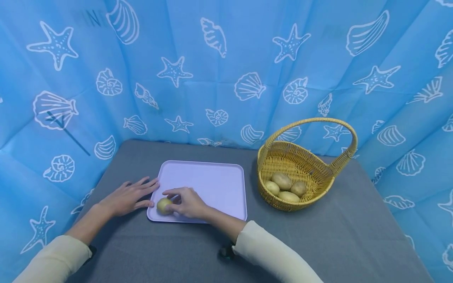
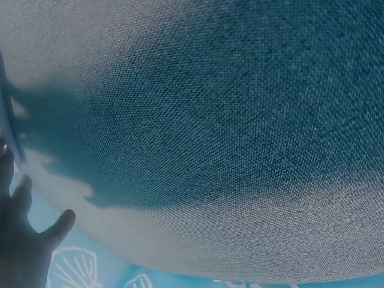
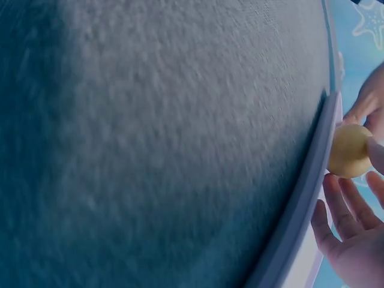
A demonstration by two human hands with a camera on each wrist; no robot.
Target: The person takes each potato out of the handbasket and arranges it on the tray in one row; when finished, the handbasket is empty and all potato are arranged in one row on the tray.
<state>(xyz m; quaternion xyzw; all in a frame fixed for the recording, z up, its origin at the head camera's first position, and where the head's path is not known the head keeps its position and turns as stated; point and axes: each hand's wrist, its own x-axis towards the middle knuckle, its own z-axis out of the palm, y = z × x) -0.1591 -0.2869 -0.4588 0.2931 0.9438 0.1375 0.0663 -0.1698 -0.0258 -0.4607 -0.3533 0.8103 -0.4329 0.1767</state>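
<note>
1. One basket [image 1: 283, 160] held four potatoes [image 1: 281, 181].
2. One lone potato [image 1: 162, 206] was at one tray's [image 1: 212, 184] near-left corner, pinched by the right hand [image 1: 191, 204].
3. The left hand [image 1: 128, 197], fingers spread, touched the tray's left edge.

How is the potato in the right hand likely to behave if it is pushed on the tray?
The potato would probably roll, since it looks nearly round. The tray has a raised rim, which might stop a gentle roll. It is likely stiff: no dent shows where the right hand holds it.
</note>
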